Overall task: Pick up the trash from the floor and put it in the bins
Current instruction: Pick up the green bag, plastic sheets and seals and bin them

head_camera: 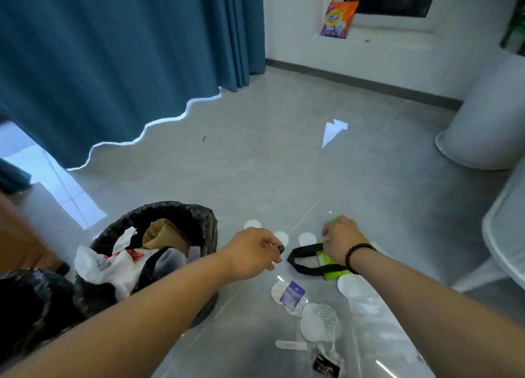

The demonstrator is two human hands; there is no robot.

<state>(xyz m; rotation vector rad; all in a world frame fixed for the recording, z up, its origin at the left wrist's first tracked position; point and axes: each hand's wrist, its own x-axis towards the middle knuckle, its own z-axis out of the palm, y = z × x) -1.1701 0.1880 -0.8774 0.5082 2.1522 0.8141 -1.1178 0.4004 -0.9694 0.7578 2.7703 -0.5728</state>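
Observation:
A bin lined with a black bag (196, 215) stands at the lower left, full of brown paper and a white plastic bag (113, 266). A second black-bagged bin (31, 295) sits left of it. My left hand (252, 254) hovers beside the first bin with its fingers curled; a small dark thing shows at the fingertips. My right hand (342, 239) presses down on a green bag with black handles (331, 274) on the floor and grips it. Several white round pads (316, 322) lie around, along with a purple sachet (292, 292), a white stick (291, 345) and clear plastic film (375, 329).
A blue curtain (113, 65) hangs at the left and reaches the glossy grey floor. A white round pedestal (488, 122) and a white chair (508, 235) stand at the right. An orange detergent pouch (338, 19) leans on the window sill.

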